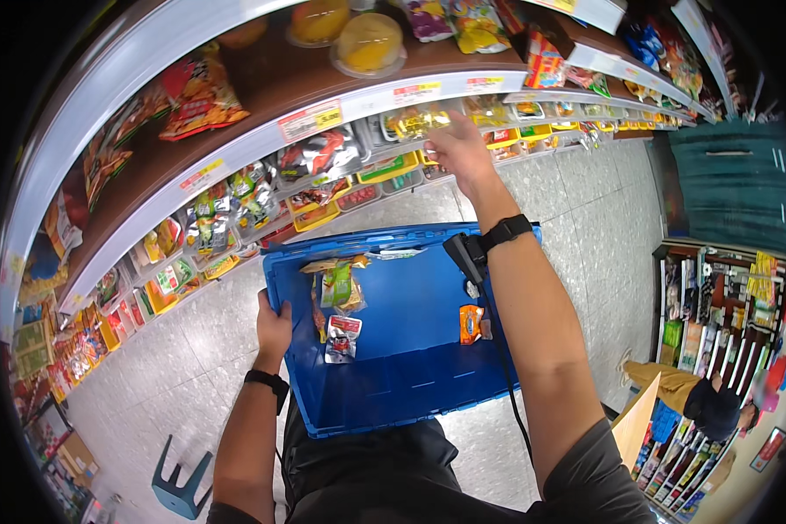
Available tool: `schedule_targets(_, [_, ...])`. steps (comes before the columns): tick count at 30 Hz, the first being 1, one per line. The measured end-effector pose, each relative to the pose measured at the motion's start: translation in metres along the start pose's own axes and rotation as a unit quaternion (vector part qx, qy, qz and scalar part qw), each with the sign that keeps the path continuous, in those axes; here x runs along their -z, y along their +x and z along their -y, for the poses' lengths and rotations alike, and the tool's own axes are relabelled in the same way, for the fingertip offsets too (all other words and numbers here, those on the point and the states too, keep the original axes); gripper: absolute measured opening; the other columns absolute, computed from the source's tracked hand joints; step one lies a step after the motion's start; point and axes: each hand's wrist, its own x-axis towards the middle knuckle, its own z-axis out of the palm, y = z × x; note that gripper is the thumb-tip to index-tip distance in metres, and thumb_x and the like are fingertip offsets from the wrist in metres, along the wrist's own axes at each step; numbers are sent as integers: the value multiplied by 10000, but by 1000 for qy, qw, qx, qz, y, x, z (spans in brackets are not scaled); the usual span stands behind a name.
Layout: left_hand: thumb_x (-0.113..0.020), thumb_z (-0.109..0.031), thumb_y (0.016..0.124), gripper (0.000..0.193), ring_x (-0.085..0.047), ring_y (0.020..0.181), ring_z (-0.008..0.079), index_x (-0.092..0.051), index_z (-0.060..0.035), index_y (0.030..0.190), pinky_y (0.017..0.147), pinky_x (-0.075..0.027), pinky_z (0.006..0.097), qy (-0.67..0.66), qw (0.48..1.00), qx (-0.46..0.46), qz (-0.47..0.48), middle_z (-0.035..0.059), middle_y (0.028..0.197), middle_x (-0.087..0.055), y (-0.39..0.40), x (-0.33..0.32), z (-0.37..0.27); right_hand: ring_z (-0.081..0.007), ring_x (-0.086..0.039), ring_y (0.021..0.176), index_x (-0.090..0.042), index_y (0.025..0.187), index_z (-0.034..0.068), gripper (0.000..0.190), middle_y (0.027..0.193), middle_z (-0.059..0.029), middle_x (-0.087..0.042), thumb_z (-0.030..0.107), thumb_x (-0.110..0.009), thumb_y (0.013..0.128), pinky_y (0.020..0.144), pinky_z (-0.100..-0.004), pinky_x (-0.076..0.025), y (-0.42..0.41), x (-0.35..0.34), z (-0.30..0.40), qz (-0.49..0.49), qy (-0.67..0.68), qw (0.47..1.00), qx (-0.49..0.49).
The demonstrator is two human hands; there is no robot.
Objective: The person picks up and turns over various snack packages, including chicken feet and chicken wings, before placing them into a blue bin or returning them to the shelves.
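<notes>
A blue plastic crate [406, 314] is in front of my body, and my left hand [275, 326] grips its left rim. Inside, on the left, lie a green-and-clear snack packet [338, 286] and a silver-and-red packet [342, 339]. An orange packet [470, 324] rests at the crate's right side. My right hand [460, 149] reaches over the far rim to a clear shelf bin with yellow-printed packets [414, 122]. Its fingertips are at the bin's right part; whether they grip a packet is unclear. A black device [465, 257] with a cable is strapped at my right wrist.
Shelves with a white price rail [367, 98] curve across the far side. Plastic tubs [369, 44] and a red snack bag [203, 98] sit above. A teal stool [181, 477] stands on the floor at lower left. At right, a person [704, 403] is near stocked shelves.
</notes>
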Motion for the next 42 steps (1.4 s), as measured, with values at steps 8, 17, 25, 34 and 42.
schedule_targets(8, [-549, -135, 849, 337, -615, 913, 392, -436, -59, 1157, 780, -480, 435, -7, 1000, 14, -2, 220, 986, -632, -1, 2, -14, -358, -581, 983, -613, 1097, 122, 285, 1207, -165, -539, 139, -561, 817, 828, -444, -490, 3, -32, -27, -39, -577, 716, 391])
schedule_targets(17, [-619, -193, 823, 453, -503, 1074, 436, -441, -30, 1206, 883, -427, 468, 69, 991, -86, -80, 247, 1196, -503, -7, 44, -35, -384, -544, 1037, -601, 1103, 99, 269, 1176, -209, -551, 144, -543, 845, 868, -441, -454, 9, -49, -6, 21, -509, 789, 343])
schedule_targets(25, [-599, -113, 792, 403, -512, 1102, 330, -540, -75, 1188, 921, -411, 429, 237, 882, -388, -120, 135, 1215, -524, 64, 134, -150, -338, -568, 1062, -599, 1047, 4, 230, 1084, -175, -612, -49, -530, 834, 936, -388, -432, -256, -36, -116, -71, -469, 855, 207])
schedule_targets(34, [-475, -74, 824, 304, -626, 911, 311, -612, -52, 1095, 775, -511, 432, 379, 834, -401, -25, 133, 1137, -609, 129, 137, -141, -195, -633, 816, -605, 976, 18, 189, 907, -107, -644, -68, -488, 855, 731, -279, -488, -457, -61, -144, -157, -370, 915, -41])
schedule_targets(42, [-540, -7, 790, 217, -560, 1000, 358, -606, -20, 997, 874, -456, 421, 162, 884, -438, -21, 179, 1058, -597, -20, 121, -98, -248, -635, 824, -623, 943, 30, 139, 923, -126, -643, -21, -561, 829, 714, -297, -495, -434, -89, -171, -30, -309, 950, 45])
